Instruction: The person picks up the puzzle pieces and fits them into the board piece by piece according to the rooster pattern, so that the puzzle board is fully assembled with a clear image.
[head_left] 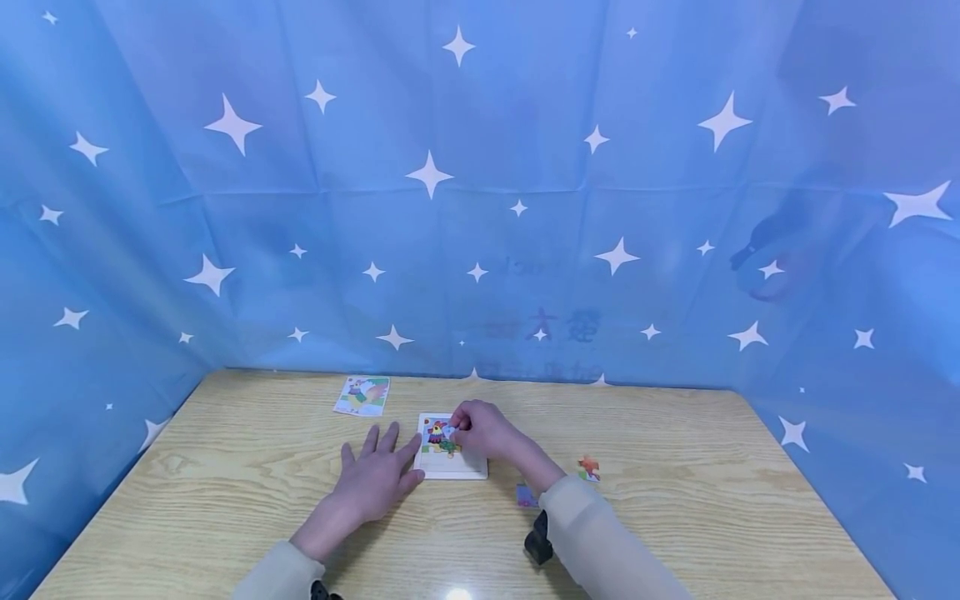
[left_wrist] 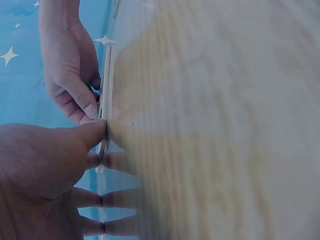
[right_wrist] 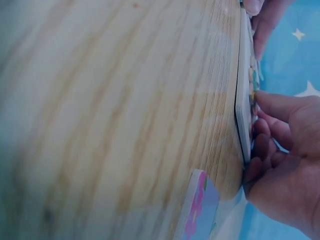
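A small white-rimmed puzzle board (head_left: 457,476) lies on the table, partly filled with colourful pieces that show a bird. My right hand (head_left: 489,432) is over its right half, thumb and fingertips pinching a pale blue puzzle piece (head_left: 450,432) at the picture; the fingers cover much of it. With fingers spread, my left hand (head_left: 375,482) rests at the board's left side, thumb and index finger touching the edge. The left wrist view shows the left thumb (left_wrist: 92,133) against the board's side (left_wrist: 108,75). Part of the board's right half is hidden under the right hand.
A printed picture card (head_left: 362,395) lies behind the left hand. Right of the board are an orange puzzle piece (head_left: 588,467) and a purple one (head_left: 527,496), the latter partly behind the right sleeve. A blue star-patterned curtain (head_left: 480,208) borders the wooden table (head_left: 675,500).
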